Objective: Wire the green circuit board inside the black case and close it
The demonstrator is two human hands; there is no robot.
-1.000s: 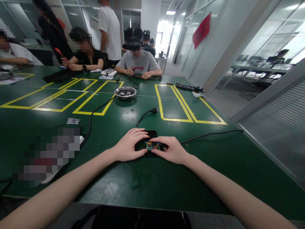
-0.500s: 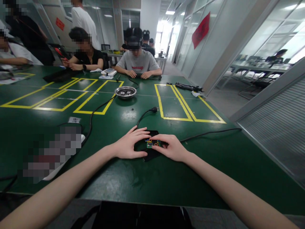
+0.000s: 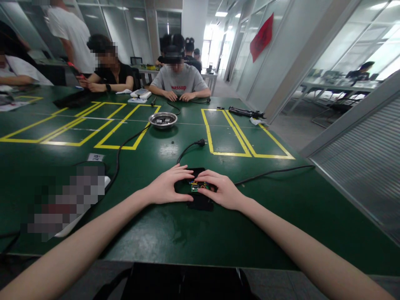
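A small green circuit board (image 3: 195, 187) with copper coils and blue and yellow parts lies between my hands, among black plastic case pieces (image 3: 200, 203). My right hand (image 3: 223, 191) pinches the board's right part between thumb and fingers. Curved round the left side, my left hand (image 3: 165, 185) has its fingers on the far edge of the black case and its thumb at the near edge. My fingers hide part of the case. A black cord with a plug (image 3: 201, 142) lies just beyond my hands.
A metal bowl (image 3: 163, 120) holds several small metal parts. Yellow tape rectangles (image 3: 229, 154) mark the green table (image 3: 150, 237). A white-edged, blurred-out object (image 3: 84, 204) lies at left. Another cord (image 3: 275, 172) runs right. A folded black tripod-like item (image 3: 245, 112) lies far right. A co-worker (image 3: 179, 81) sits opposite.
The near black case piece has turned from slanted to nearly level under my hands. My hands keep much the same grip. A standing person in white has shifted left in the background.
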